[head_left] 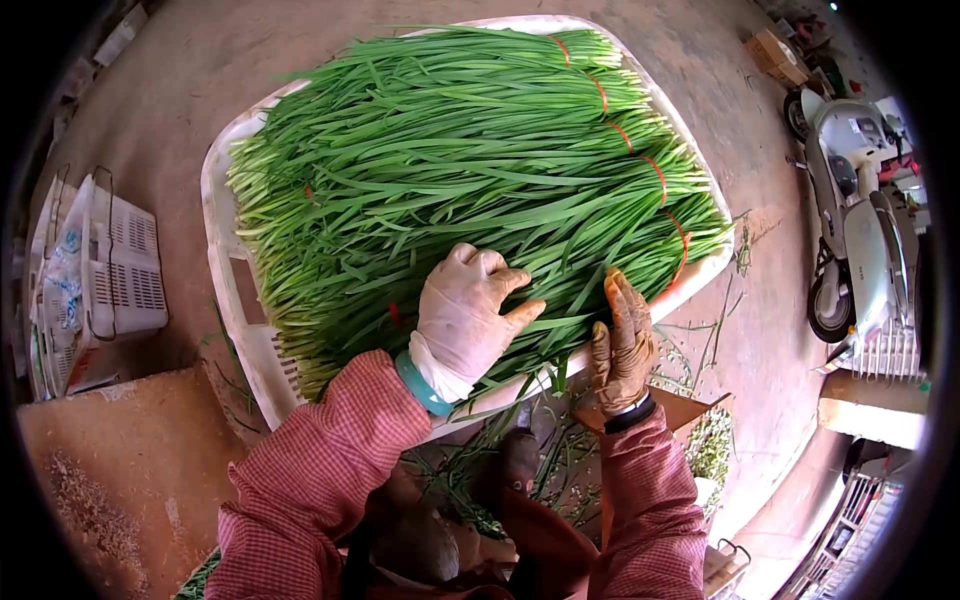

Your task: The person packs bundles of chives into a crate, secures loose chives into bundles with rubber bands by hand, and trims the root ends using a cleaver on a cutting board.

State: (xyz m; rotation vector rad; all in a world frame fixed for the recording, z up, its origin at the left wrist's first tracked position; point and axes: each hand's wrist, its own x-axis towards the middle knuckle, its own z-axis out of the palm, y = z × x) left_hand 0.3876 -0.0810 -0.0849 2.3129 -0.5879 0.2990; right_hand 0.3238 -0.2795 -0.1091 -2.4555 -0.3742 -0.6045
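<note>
Long green garlic chives [430, 185] fill a white plastic crate [222, 205]. They lie in bundles, several tied near their pale cut ends with red bands [661, 185]. My left hand [465, 315], in a pale glove with a teal band at the wrist, rests on top of the nearest chives. Its thumb and forefinger are apart; the other fingers are bent and partly hidden. My right hand [625, 345], in a stained brownish glove, is at the crate's near right rim. Its fingers are stretched out against the edge of the chives, and nothing is held.
At the left stands a white slatted basket [128, 265] with wire handles, beside a brown board [125, 480]. A scooter [860, 220] is parked at the right, with a cardboard box [775, 58] behind it. Loose leaves and trimmings [690, 370] litter the floor near my shoe [519, 460].
</note>
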